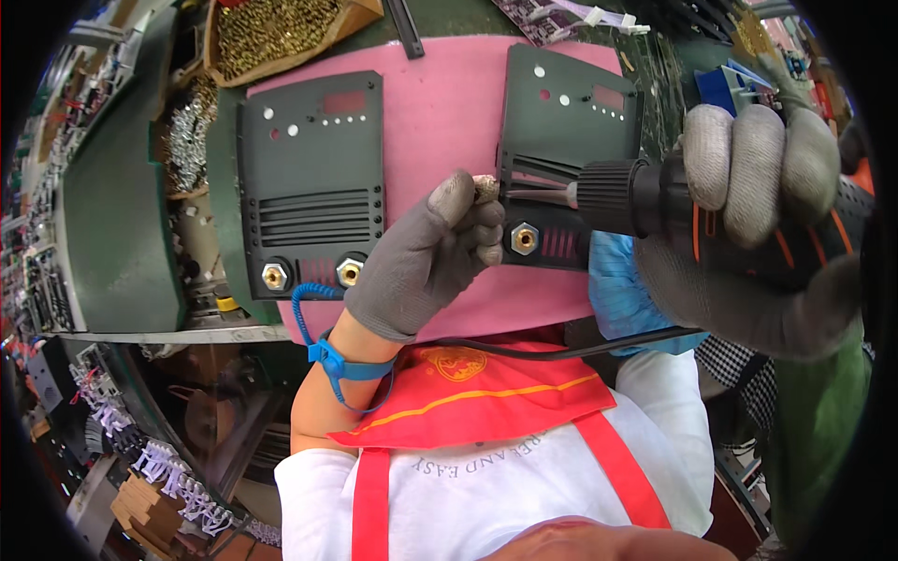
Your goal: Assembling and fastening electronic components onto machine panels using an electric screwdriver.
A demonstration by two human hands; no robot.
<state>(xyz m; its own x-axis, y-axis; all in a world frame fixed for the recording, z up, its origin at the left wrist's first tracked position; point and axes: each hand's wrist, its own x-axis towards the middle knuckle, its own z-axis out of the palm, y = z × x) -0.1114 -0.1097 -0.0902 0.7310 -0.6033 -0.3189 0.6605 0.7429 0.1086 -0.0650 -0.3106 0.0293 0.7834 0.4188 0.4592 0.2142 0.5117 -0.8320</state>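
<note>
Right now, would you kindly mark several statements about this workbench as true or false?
1. The left hand is gray-gloved. True.
2. A blue wristband is worn on the person's right side. False: it is worn on the left.
3. The right hand grips a power screwdriver. True.
4. The mat under the panels is green. False: it is pink.
5. The left slotted panel bears two brass fittings. True.
</note>
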